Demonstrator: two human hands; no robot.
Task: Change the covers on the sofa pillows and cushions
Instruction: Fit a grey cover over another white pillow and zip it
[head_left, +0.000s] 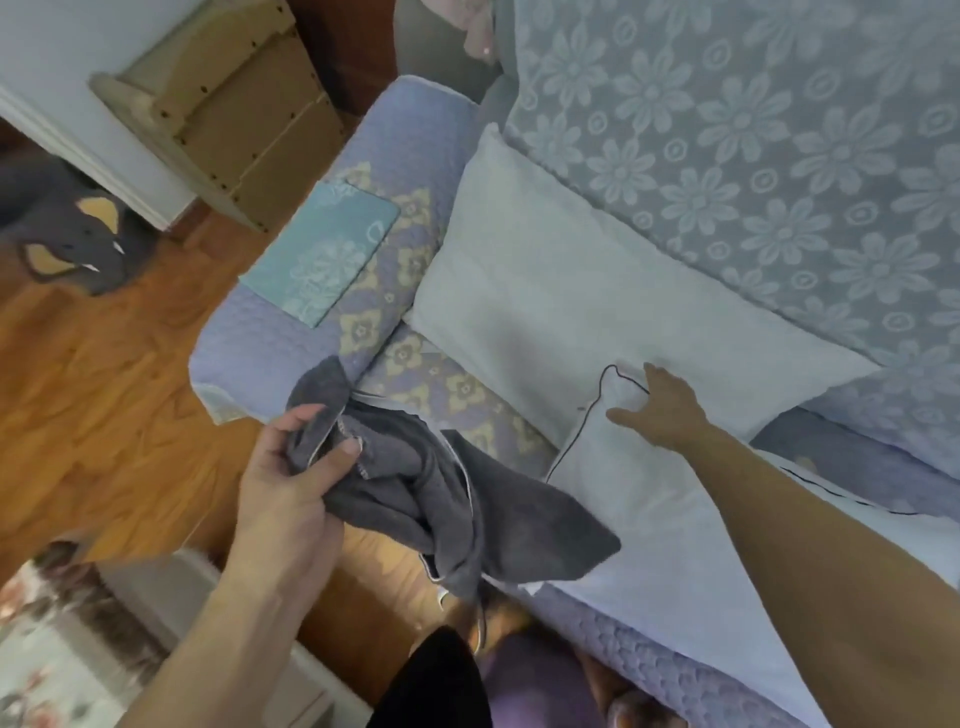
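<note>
Sofa (415, 156) in quilted lilac throw fills the room's right side, wood floor (104, 389) off to the left. Left hand (291, 483) has its grip curled tight around a bunched grey cover (457, 514), thumb and fingers pinching the seamed edge; most of the cloth hangs loose below and right of that grip, over the sofa's front edge. Right hand (660, 410) lies flat, fingers spread and gripping nothing, pressing on a bare white pillow (649, 519) with dark piping, which lies on the seat. Just beyond that hand, a larger pale cushion (571, 291) leans against the floral sofa back.

Looks like the cover is off or about to go on; can't tell which.

Risks: cover is twisted, so its opening is hard to find one-handed and it may go on inside out. The hanging end could drag on the floor. The pillow sits near the seat edge and could slide off if pulled by a corner.
</note>
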